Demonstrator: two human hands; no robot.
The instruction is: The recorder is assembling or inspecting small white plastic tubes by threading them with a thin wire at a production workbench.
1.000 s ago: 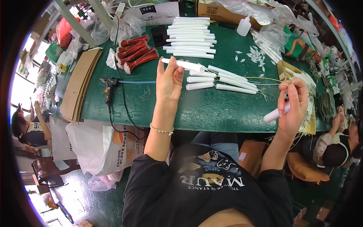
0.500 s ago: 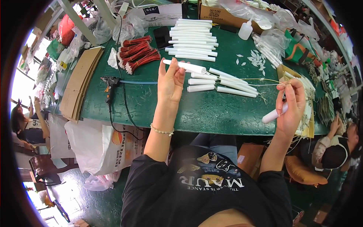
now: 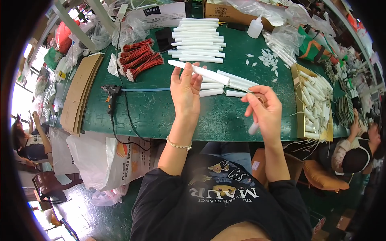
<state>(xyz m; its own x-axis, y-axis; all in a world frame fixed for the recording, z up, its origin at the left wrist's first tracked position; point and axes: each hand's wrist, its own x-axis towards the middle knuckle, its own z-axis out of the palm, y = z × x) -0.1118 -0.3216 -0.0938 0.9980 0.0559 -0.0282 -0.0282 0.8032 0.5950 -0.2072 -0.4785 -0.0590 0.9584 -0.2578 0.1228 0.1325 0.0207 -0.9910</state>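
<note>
My left hand (image 3: 186, 90) is closed around a long white tapered tube (image 3: 215, 75), which slants down to the right over the table. Close to the tube's lower right end, my right hand (image 3: 265, 112) pinches a thin pale wire between thumb and fingers. A short white cylinder (image 3: 253, 128) shows below the right palm, partly covered by the hand. Behind and beneath the held tube, several more white tubes (image 3: 212, 92) lie on the green table (image 3: 193, 120), partly hidden by it and by my hands.
A row of white tubes (image 3: 199, 43) lies at the back. At left are red wire bundles (image 3: 140, 60), a glue gun (image 3: 111, 96) and cardboard sheets (image 3: 81, 94). At right stand a squeeze bottle (image 3: 255, 27), flame-shaped pieces (image 3: 268, 59) and a box (image 3: 300, 105) of small white cylinders.
My right hand has come left from beside the box to the end of the tube, bringing the wire and cylinder. The tube in my left hand has shifted slightly and shows more of its length.
</note>
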